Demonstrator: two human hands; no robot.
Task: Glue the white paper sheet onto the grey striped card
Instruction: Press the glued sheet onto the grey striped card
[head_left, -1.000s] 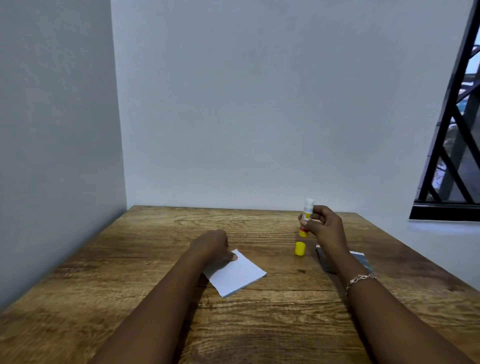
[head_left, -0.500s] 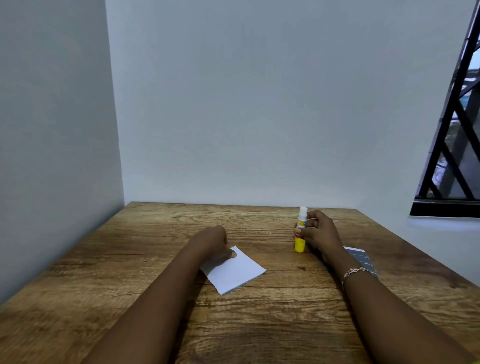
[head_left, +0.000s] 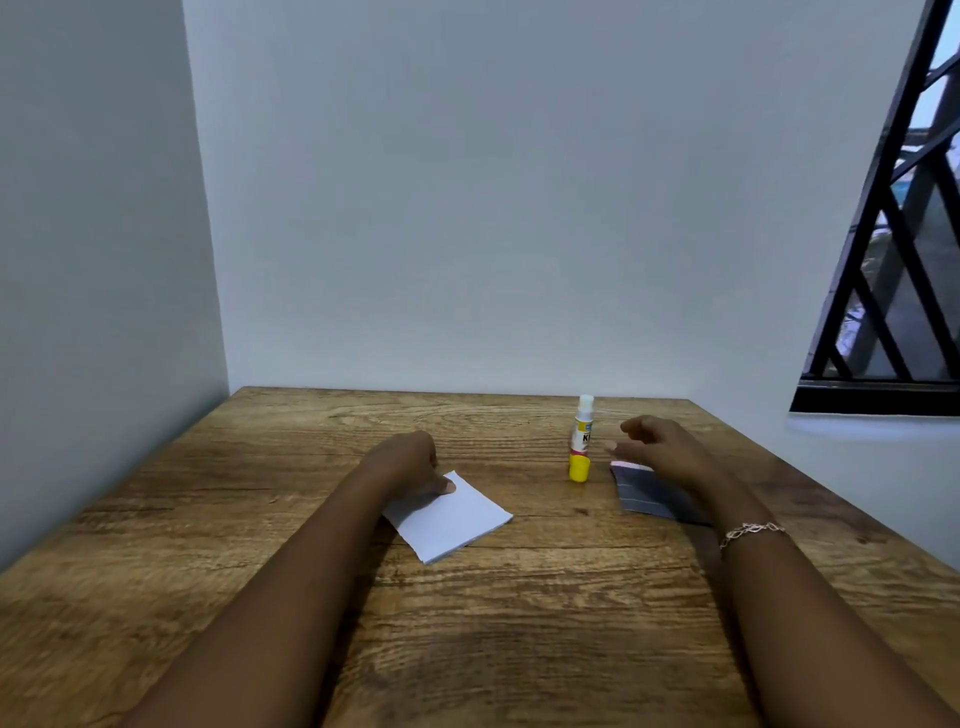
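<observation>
A white paper sheet (head_left: 451, 516) lies on the wooden table (head_left: 519, 623). My left hand (head_left: 410, 462) rests on its far left corner, thumb pressing the paper. A glue stick (head_left: 581, 439) stands upright on its yellow cap end, white tip up, near the middle of the table. My right hand (head_left: 660, 449) hovers just right of it, fingers apart, holding nothing. The grey striped card (head_left: 641, 493) lies flat under and in front of that hand, partly hidden by my right wrist.
Plain walls close the table's left and far edges. A window with black bars (head_left: 893, 234) is on the right. A bracelet (head_left: 750, 531) is on my right wrist.
My right hand stood the glue stick on the table, let go of it and drew away to the right, uncovering more of the card. The left hand stayed on the paper.
</observation>
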